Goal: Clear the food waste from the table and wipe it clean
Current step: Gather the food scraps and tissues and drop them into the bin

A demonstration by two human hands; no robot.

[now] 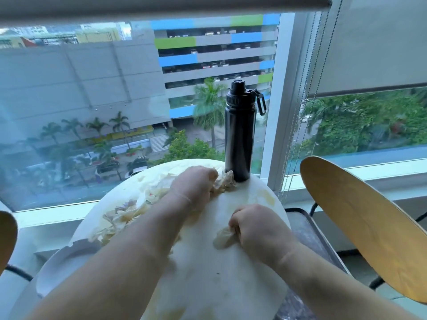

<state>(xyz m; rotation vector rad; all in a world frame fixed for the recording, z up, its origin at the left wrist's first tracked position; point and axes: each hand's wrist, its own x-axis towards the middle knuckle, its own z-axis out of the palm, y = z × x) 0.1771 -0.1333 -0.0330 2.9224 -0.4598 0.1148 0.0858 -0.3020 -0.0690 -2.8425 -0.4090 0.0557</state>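
Scraps (225, 183): a pale, crumpled heap at the left fingertips, lying on the table and touching the foot of the bottle; more of it trails back along the left of that forearm toward the near edge.
Left hand (194, 183): reached to the far side, knuckles up, fingers curled down and clenched into the heap; the fingertips themselves are hidden.
Wad (223, 237): a limp, pale piece sticking out left of the right fingers and resting on the table.
Right hand (256, 229): nearer the person, fist-like, fingers curled tightly and pinching the wad.
Table (231, 285): round and white, under both hands.
Stain (265, 195): a yellowish smear just beyond the right knuckles.
Bottle (240, 135): black, upright, capped, just right of the left fingers.
Plate (60, 266): white, at the near left edge, under the left forearm.
Chair (360, 222): wooden back, well right of the right hand.
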